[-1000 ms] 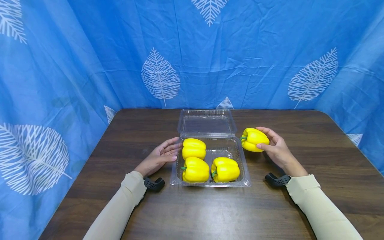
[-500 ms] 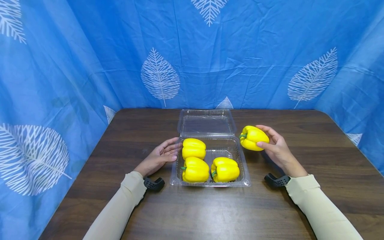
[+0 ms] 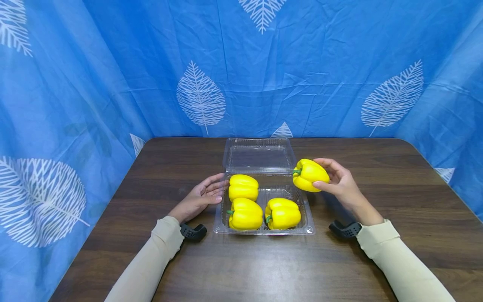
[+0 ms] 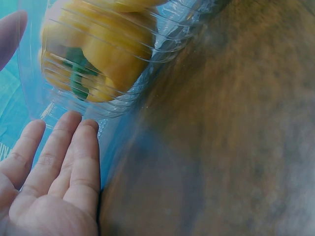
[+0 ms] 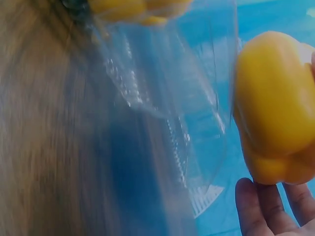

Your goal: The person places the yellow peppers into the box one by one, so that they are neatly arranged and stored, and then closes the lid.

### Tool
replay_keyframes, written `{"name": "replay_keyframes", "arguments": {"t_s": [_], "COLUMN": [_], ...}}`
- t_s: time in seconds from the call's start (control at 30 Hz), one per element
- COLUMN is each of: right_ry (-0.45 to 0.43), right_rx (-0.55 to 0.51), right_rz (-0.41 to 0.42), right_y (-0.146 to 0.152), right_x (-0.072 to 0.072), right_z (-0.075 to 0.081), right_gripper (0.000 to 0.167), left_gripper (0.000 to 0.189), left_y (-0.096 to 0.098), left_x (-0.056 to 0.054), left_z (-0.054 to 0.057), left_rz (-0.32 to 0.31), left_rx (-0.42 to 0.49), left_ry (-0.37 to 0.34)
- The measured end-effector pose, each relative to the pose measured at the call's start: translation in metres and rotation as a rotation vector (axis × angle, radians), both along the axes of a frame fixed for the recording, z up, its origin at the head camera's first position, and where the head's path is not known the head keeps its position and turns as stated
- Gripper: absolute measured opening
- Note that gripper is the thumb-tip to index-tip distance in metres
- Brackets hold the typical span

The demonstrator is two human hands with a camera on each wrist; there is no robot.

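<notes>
My right hand (image 3: 341, 182) grips a yellow bell pepper (image 3: 311, 175) between thumb and fingers. That pepper overlaps the right rear corner of a clear plastic clamshell container (image 3: 264, 231) in the head view; its green stem points left. Inside the container lie three more yellow peppers: one at the rear left (image 3: 243, 187), one at the front left (image 3: 245, 214) and one at the front right (image 3: 283, 214). My left hand (image 3: 200, 197) has its fingers extended along the container's left wall. In the left wrist view, the fingertips (image 4: 69, 118) are right at the clear side.
The container's lid (image 3: 259, 154) lies folded back on the dark wooden table (image 3: 181, 268), toward the far edge. A blue curtain (image 3: 320, 63) with white leaf prints hangs behind and at both sides. Each wrist wears a black band.
My right hand has lifted the pepper slightly, then carried it left from beside the container to above its right rear corner. The left hand and the other peppers have stayed put.
</notes>
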State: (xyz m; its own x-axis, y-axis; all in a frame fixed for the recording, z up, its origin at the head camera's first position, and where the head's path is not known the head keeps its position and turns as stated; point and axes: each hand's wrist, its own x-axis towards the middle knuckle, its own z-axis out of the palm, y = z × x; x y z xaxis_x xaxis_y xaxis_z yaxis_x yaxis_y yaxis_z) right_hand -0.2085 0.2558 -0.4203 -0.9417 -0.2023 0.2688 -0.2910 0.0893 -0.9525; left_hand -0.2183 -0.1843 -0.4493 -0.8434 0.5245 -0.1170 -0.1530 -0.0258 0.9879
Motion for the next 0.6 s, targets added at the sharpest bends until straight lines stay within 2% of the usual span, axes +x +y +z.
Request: {"name": "replay_keyframes", "arguments": {"t_s": [0.17, 0.6], "right_ry": [0.053, 0.09], "right_rx": [0.116, 0.174], "right_rz": [-0.016, -0.05], "right_y": [-0.009, -0.022], "right_x": [0.004, 0.007], "right_z": [0.004, 0.007], "right_gripper": [0.055, 0.056], "left_gripper": [0.08, 0.081], "left_y": [0.0, 0.001], "left_x": [0.001, 0.003], "left_z": [0.001, 0.002], "left_rz": [0.002, 0.011], "left_rx": [0.003, -0.018], "left_ry": [0.001, -0.009]}}
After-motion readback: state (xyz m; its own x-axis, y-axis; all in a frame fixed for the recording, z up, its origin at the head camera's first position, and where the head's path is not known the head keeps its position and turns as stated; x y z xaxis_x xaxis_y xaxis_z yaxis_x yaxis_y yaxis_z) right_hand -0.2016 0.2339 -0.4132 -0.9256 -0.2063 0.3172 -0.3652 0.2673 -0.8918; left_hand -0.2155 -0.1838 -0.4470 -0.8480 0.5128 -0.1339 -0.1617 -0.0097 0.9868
